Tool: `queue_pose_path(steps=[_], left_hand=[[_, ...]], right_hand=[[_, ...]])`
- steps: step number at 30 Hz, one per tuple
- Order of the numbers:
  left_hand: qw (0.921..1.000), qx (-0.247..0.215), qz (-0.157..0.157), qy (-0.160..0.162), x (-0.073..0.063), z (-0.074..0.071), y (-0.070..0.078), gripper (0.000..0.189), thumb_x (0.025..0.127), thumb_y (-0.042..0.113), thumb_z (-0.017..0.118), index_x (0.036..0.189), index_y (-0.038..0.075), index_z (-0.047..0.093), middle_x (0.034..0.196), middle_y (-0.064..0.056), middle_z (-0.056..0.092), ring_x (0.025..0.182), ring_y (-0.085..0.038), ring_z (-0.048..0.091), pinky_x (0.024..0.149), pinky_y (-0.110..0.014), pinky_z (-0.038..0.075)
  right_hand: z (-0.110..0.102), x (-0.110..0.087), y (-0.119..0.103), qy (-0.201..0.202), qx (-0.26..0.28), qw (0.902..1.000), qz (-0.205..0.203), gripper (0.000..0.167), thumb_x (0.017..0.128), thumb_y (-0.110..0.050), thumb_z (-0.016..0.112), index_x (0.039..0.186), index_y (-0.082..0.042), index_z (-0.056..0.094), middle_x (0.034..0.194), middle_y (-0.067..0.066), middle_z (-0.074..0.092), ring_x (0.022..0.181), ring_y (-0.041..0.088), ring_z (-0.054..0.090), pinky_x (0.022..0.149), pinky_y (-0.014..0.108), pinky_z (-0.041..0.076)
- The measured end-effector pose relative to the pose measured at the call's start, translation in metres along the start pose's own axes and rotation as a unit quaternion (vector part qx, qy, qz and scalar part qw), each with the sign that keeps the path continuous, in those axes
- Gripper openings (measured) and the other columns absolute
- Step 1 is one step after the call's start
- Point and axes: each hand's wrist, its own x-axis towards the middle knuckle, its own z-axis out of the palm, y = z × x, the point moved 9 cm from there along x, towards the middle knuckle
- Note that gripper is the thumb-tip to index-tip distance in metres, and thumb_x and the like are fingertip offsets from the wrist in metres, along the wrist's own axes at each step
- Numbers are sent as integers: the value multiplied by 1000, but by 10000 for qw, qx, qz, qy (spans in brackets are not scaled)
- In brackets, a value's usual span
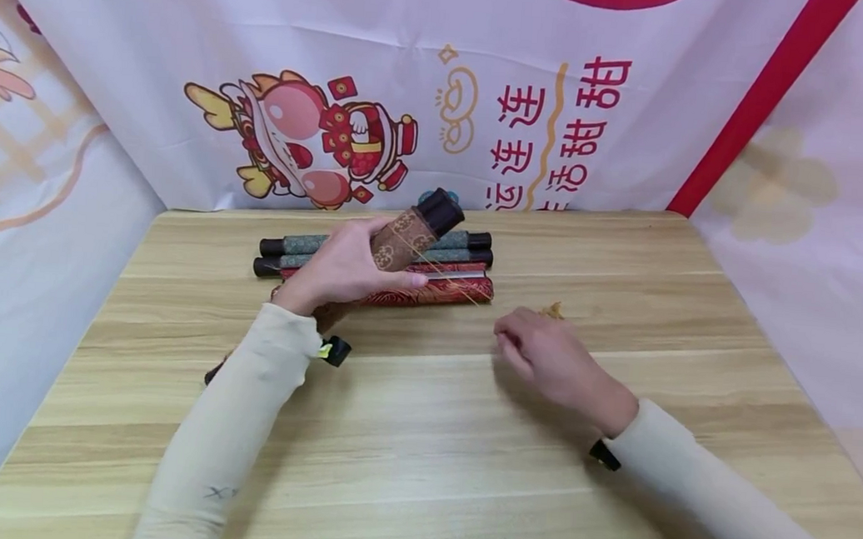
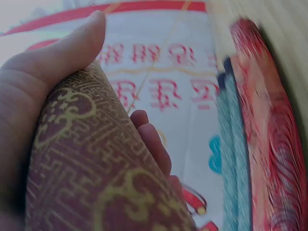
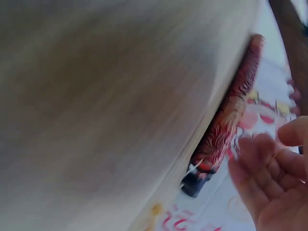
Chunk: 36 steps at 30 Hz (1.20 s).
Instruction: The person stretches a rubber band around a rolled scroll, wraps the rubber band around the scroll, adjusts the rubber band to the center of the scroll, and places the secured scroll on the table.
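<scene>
My left hand (image 1: pixel 352 264) grips a brown rolled scroll (image 1: pixel 404 238) with a gold pattern and black ends, tilted above the other scrolls. In the left wrist view, the thumb lies along the patterned roll (image 2: pixel 96 159) and fingertips show on its far side. A thin yellow cord (image 1: pixel 446 277) stretches from the scroll toward my right hand (image 1: pixel 553 357), whose curled fingers pinch it. A yellow tassel (image 1: pixel 552 310) shows just behind that hand. The right wrist view is blurred, and the cord cannot be made out there.
Beyond the left hand lie two blue-green scrolls (image 1: pixel 470 248) with black ends and a red patterned scroll (image 1: pixel 437 293). Another dark scroll end (image 1: pixel 216 370) shows beside the left sleeve. A printed cloth (image 1: pixel 415 68) hangs behind the wooden table (image 1: pixel 417 469).
</scene>
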Motion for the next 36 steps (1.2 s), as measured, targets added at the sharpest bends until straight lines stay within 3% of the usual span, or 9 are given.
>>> queue_pose_path(steps=[3, 5, 8, 14, 19, 24, 29, 31, 36], left_hand=[[10000, -15, -4, 77, 1, 3, 9, 99, 75, 68, 86, 157, 28, 47, 112, -5, 70, 92, -23, 66, 78, -38, 53], [9998, 107, -131, 146, 3, 7, 12, 101, 75, 69, 85, 158, 27, 46, 113, -5, 69, 93, -23, 65, 78, -38, 52], [9987, 325, -361, 119, 10, 17, 11, 100, 75, 71, 83, 155, 24, 47, 113, -4, 67, 94, -25, 64, 80, -39, 51], [9942, 814, -694, -127, 24, 50, 1, 88, 75, 67, 83, 142, 19, 52, 108, -2, 65, 96, -26, 63, 82, -40, 50], [9924, 1040, -656, -72, 27, 68, 7, 97, 75, 86, 70, 143, 19, 50, 111, -4, 66, 101, -26, 64, 86, -43, 52], [9923, 1163, -430, 48, 26, 74, 12, 103, 83, 97, 42, 147, 17, 49, 117, -9, 69, 105, -28, 67, 88, -45, 53], [9888, 1461, -112, 265, 23, 73, 15, 84, 100, 81, 26, 137, 11, 53, 109, -16, 71, 101, -36, 70, 85, -50, 56], [9865, 1597, 8, 363, 22, 72, 17, 79, 103, 73, 23, 139, 10, 52, 113, -19, 71, 104, -40, 71, 86, -53, 57], [9830, 1724, 313, 555, 15, 73, 24, 60, 106, 56, 24, 131, 11, 55, 105, -18, 73, 97, -41, 72, 82, -56, 57]], right_hand=[[8, 6, -29, 15, -1257, 9882, -872, 22, 97, -11, 68, 114, 2, 72, 106, 13, 73, 93, 26, 72, 84, 40, 63], [11, 8, -52, 111, -1984, 9699, -1408, 17, 93, -7, 69, 107, 2, 71, 101, 13, 71, 89, 27, 70, 83, 39, 62], [4, 11, -82, 521, -2653, 9418, -1997, 2, 88, -5, 69, 88, -4, 68, 85, 6, 65, 75, 22, 61, 68, 33, 55], [-21, 20, -124, 710, -2864, 9216, -2522, 9, 93, -11, 68, 84, -9, 67, 79, 2, 62, 71, 19, 57, 62, 29, 48], [-23, 22, -142, 756, -2985, 9088, -2814, 16, 93, -8, 63, 77, -11, 62, 77, 1, 59, 71, 18, 56, 64, 29, 48], [-28, 17, -125, 673, -3115, 9207, -2252, 12, 91, -16, 71, 82, -9, 69, 78, 3, 64, 69, 19, 60, 65, 31, 54], [-36, 9, -90, 649, -3140, 9417, -1020, 22, 94, -19, 73, 80, -4, 67, 72, 7, 63, 57, 18, 59, 47, 31, 51], [-38, 7, -74, 657, -3146, 9457, -480, 21, 96, -10, 68, 77, -2, 62, 69, 9, 61, 52, 17, 57, 41, 31, 48], [-47, 16, -33, 759, -2734, 9573, 544, 22, 103, -10, 66, 89, 4, 57, 73, 17, 66, 52, 24, 60, 41, 35, 51]])
